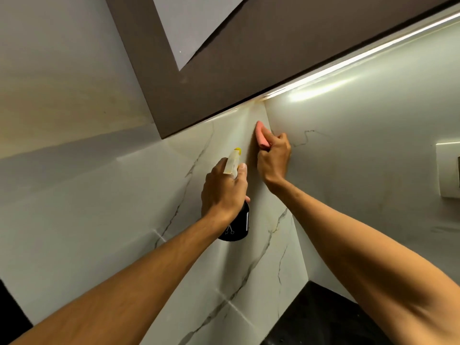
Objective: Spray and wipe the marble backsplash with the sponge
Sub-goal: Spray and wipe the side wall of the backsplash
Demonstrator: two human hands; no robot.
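Observation:
The white marble backsplash (119, 220) with grey veins fills the view and meets a second wall at an inner corner. My right hand (273, 158) presses a pink sponge (261, 135) against the marble right at that corner, just below the cabinet. My left hand (224, 192) grips a spray bottle (239, 225) with a black body and a white trigger head tipped yellow, held a little left of and below the sponge, its nozzle toward the wall.
A dark brown wall cabinet (224, 83) hangs overhead with a lit strip (348, 63) under it. A white switch plate (448, 170) sits on the right wall. The black countertop (323, 317) shows at the bottom right.

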